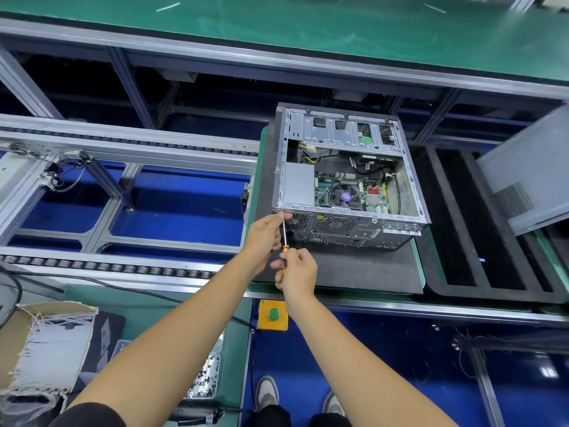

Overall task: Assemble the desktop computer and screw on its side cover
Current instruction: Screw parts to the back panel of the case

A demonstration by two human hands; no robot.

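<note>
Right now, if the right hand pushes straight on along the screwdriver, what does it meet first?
The right hand grips the orange-handled screwdriver, whose shaft points up at the computer case. Straight on, the tip meets the case's near-left rear corner, where the left hand pinches beside it. Depth at the tip is unclear.

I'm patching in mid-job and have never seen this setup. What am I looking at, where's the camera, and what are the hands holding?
There is no robot here: a person works with bare hands, and the single picture comes from a camera on their head, looking forward and down. The open grey metal computer case lies on its side on a dark grey foam mat, circuit boards and fan exposed. The right hand grips an orange-handled screwdriver whose shaft points up to the case's near left corner, where the left hand steadies the tip. The grey perforated side cover leans off to the right, not yet fitted. A yellow box with a green push button sits below the bench edge.
</note>
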